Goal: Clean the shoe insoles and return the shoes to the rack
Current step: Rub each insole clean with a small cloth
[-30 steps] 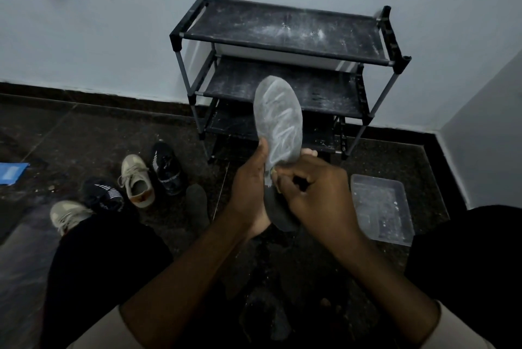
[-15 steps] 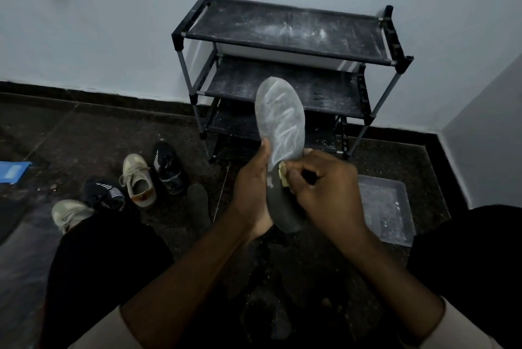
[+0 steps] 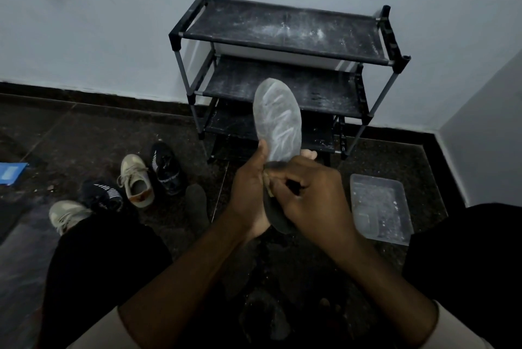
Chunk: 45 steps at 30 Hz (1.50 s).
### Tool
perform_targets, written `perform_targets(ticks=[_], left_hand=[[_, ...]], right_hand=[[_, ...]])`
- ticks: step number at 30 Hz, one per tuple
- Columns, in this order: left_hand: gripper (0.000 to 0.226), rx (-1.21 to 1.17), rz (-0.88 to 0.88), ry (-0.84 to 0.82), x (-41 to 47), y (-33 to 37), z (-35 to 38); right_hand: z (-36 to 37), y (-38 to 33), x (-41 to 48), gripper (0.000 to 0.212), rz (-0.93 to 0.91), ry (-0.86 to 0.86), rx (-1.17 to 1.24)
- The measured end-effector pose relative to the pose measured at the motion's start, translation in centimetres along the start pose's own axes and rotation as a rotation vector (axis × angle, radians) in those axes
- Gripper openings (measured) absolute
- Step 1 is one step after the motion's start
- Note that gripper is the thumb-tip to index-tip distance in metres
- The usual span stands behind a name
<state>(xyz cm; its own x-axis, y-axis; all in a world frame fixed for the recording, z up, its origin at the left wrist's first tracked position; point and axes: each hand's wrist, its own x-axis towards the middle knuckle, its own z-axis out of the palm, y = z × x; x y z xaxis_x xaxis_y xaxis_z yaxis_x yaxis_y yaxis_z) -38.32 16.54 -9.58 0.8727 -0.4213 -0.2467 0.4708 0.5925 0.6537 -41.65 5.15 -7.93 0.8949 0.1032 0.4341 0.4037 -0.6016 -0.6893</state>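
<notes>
Dark floor (image 3: 84,137); insole (image 3: 278,125) between left hand's (image 3: 248,196) fingers (image 3: 309,154)

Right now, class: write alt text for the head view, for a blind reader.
The left hand holds a white-streaked insole upright while the right hand presses a small tan pad against it; a black shoe rack stands behind.

no text can be read for certain. a band of white lettering runs along the side of the black sneaker (image 3: 166,172), at nine o'clock from the middle of the frame, too blurred to make out. the blue flat item (image 3: 11,173) at the nine o'clock edge carries a pale label, its print illegible.
</notes>
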Motion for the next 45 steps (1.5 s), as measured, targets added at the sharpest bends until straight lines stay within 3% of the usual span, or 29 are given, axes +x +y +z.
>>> perform_targets(ticks=[3, 8, 13, 19, 27, 35, 40, 45], left_hand=[[0.075, 0.019, -0.003, 0.012, -0.2, 0.2, 0.0], [0.067, -0.062, -0.007, 0.004, -0.1, -0.1, 0.2], [0.078, 0.047, -0.008, 0.013, -0.1, 0.2, -0.2], [0.072, -0.041, 0.008, -0.010, -0.2, 0.5, -0.1], [0.073, -0.030, 0.031, -0.025, 0.5, 0.7, -1.2], [0.066, -0.055, 0.107, 0.003, 1.4, 2.8, -2.2], [0.069, -0.022, 0.037, -0.036, 1.3, 2.3, -2.2], [0.071, -0.052, -0.036, -0.104, 1.4, 1.4, -2.2]], right_hand=[[-0.6, 0.2, -0.3, 0.012, 0.000, -0.082, 0.039], [-0.7, 0.4, 0.7, 0.010, 0.041, 0.021, 0.062], [-1.1, -0.1, 0.1, 0.014, 0.052, -0.197, 0.117], [-1.8, 1.1, 0.8, 0.015, 0.224, 0.032, 0.172], [-1.8, 1.4, 0.9, 0.009, 0.386, -0.054, 0.419], [-1.3, 1.4, 0.3, 0.006, 0.370, -0.192, 0.392], [-1.9, 1.5, 0.8, 0.009, 0.310, -0.043, 0.330], [-1.6, 1.6, 0.8, 0.017, 0.119, 0.052, 0.061]])
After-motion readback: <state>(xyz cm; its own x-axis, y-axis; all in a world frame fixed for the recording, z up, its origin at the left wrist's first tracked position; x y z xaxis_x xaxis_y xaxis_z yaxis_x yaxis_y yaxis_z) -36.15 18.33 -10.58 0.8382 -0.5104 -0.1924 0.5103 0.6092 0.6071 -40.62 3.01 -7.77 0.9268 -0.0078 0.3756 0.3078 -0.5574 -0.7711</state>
